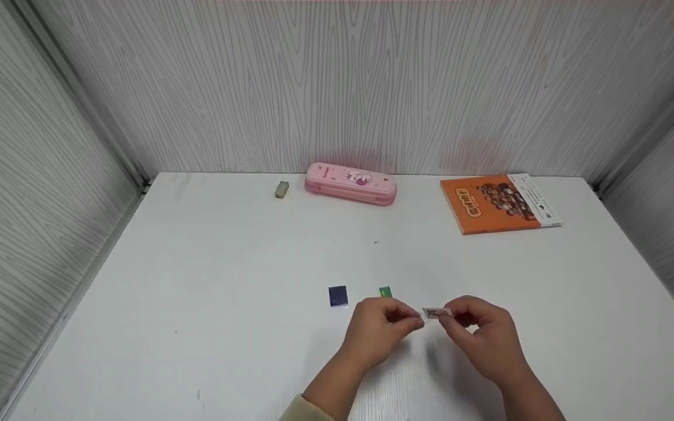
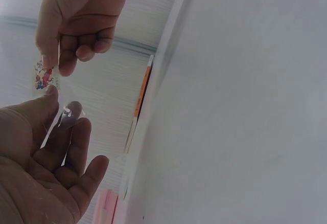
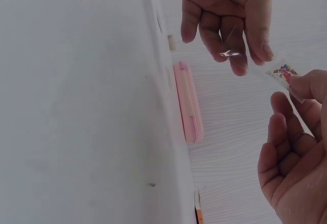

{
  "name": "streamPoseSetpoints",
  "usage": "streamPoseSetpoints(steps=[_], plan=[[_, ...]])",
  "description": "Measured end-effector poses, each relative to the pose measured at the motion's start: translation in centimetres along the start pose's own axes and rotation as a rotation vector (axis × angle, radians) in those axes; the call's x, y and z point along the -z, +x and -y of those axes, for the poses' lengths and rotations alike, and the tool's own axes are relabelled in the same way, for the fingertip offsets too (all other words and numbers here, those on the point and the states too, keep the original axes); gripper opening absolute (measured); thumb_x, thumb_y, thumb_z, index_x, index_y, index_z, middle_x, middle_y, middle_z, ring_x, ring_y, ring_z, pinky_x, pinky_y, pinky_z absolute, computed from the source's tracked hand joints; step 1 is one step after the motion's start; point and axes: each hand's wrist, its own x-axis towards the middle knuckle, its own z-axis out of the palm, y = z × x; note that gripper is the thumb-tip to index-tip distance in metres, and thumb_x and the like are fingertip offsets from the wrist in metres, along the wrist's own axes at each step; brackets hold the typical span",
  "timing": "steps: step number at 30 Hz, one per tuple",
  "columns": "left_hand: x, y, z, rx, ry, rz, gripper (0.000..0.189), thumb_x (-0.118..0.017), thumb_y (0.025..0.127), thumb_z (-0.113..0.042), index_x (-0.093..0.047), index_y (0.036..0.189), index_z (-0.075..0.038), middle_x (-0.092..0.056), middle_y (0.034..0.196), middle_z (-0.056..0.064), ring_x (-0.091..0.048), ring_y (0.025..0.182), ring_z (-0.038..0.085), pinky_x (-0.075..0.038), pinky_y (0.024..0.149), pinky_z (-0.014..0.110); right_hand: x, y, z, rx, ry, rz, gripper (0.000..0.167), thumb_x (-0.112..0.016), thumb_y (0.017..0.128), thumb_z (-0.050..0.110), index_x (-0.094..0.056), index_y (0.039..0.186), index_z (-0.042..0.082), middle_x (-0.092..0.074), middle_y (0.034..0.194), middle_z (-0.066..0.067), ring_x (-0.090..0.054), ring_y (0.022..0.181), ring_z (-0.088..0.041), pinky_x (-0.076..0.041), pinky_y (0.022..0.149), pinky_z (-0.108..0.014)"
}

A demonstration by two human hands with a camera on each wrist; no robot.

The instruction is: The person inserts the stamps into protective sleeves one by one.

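Observation:
In the head view my right hand (image 1: 486, 333) pinches a small picture sticker (image 1: 432, 313) between thumb and fingers. Its colourful printed figures show in the right wrist view, where the sticker (image 3: 283, 73) has a pale, see-through border. My left hand (image 1: 378, 327) is close beside it, thumb tip near the sticker's edge; whether they touch I cannot tell. A shiny piece of clear film (image 3: 231, 54) lies at the left index fingertip, between finger and thumb. On the table, a dark blue square (image 1: 338, 296) and a green piece (image 1: 385, 292), partly hidden by the left hand, lie beyond the hands.
Along the back of the white table (image 1: 196, 280) are a small greyish block (image 1: 281, 189), a pink pencil case (image 1: 350, 183) and an orange book (image 1: 489, 204) with a white band at the right. Grey wood-grain panels (image 1: 337, 82) enclose the back and sides.

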Motion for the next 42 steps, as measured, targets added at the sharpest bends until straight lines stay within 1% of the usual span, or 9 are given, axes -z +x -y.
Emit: streamPoseSetpoints(steps=[5,8,12,17,26,31,34,39,42], plan=[[0.02,0.04,0.06,-0.007,-0.016,0.010,0.004,-0.084,0.093,-0.016,-0.084,0.094,-0.012,-0.075,0.085,-0.012,-0.066,0.081,0.002,-0.054,0.073,0.025,0.03,0.13,-0.21,-0.069,0.068,0.016,0.021,-0.079,0.089,-0.009,-0.078,0.084,0.011,-0.076,0.082,0.000,-0.064,0.068,-0.015,-0.053,0.061,-0.025],[0.01,0.09,0.13,-0.005,-0.031,0.015,0.004,-0.082,0.094,-0.016,-0.083,0.095,-0.012,-0.075,0.086,-0.010,-0.066,0.080,0.003,-0.054,0.072,0.025,0.06,0.12,-0.35,-0.081,0.087,0.022,0.018,-0.078,0.089,-0.009,-0.078,0.086,0.008,-0.076,0.083,-0.002,-0.064,0.068,-0.015,-0.053,0.061,-0.025],[-0.03,0.15,0.14,0.022,-0.064,0.024,0.006,-0.081,0.095,-0.015,-0.082,0.097,-0.010,-0.075,0.083,-0.009,-0.067,0.078,0.005,-0.052,0.069,0.025,0.18,0.13,-0.51,-0.095,0.139,0.025,0.015,-0.075,0.091,-0.011,-0.077,0.089,0.004,-0.076,0.085,-0.006,-0.064,0.070,-0.016,-0.053,0.061,-0.025],[0.01,0.17,0.10,0.040,-0.106,0.039,0.009,-0.080,0.096,-0.015,-0.082,0.100,-0.007,-0.075,0.083,-0.008,-0.069,0.079,0.007,-0.052,0.071,0.026,0.29,0.23,-0.37,-0.112,0.194,0.032,0.016,-0.074,0.092,-0.013,-0.077,0.092,0.003,-0.076,0.087,-0.011,-0.064,0.071,-0.017,-0.053,0.062,-0.023],[-0.01,0.16,0.06,0.035,-0.121,0.040,0.008,-0.079,0.097,-0.013,-0.080,0.099,-0.005,-0.076,0.083,-0.006,-0.069,0.079,0.007,-0.051,0.070,0.026,0.27,0.14,-0.15,-0.106,0.185,0.041,0.013,-0.075,0.091,-0.012,-0.076,0.090,0.001,-0.076,0.087,-0.010,-0.067,0.072,-0.016,-0.053,0.062,-0.023],[-0.05,0.06,-0.18,0.028,-0.155,0.019,0.002,-0.079,0.096,-0.009,-0.078,0.094,-0.010,-0.075,0.083,-0.003,-0.068,0.078,0.009,-0.048,0.067,0.024,0.25,0.10,-0.11,-0.077,0.154,0.043,0.007,-0.076,0.091,-0.009,-0.074,0.089,-0.002,-0.076,0.085,-0.008,-0.065,0.068,-0.014,-0.052,0.059,-0.023],[-0.08,0.03,-0.21,0.027,-0.171,0.007,0.005,-0.080,0.095,-0.007,-0.078,0.093,-0.011,-0.075,0.083,-0.001,-0.068,0.078,0.010,-0.049,0.067,0.023,0.21,0.11,-0.15,-0.096,0.143,0.029,0.009,-0.076,0.091,-0.010,-0.074,0.088,-0.002,-0.076,0.084,-0.007,-0.065,0.068,-0.015,-0.052,0.059,-0.023],[-0.12,-0.01,-0.07,0.024,-0.181,-0.007,0.004,-0.081,0.094,-0.008,-0.079,0.096,-0.006,-0.074,0.085,-0.003,-0.068,0.078,0.009,-0.054,0.070,0.023,0.10,0.10,-0.13,-0.149,0.144,0.023,0.010,-0.075,0.089,-0.013,-0.074,0.088,-0.003,-0.076,0.082,-0.008,-0.066,0.068,-0.016,-0.053,0.060,-0.023],[-0.09,0.01,0.01,0.019,-0.178,-0.015,0.005,-0.081,0.094,-0.010,-0.079,0.097,-0.005,-0.073,0.086,-0.004,-0.068,0.079,0.008,-0.055,0.072,0.023,0.05,0.08,-0.17,-0.160,0.153,0.024,0.010,-0.075,0.089,-0.013,-0.073,0.087,-0.003,-0.075,0.081,-0.009,-0.066,0.068,-0.016,-0.054,0.060,-0.024]])
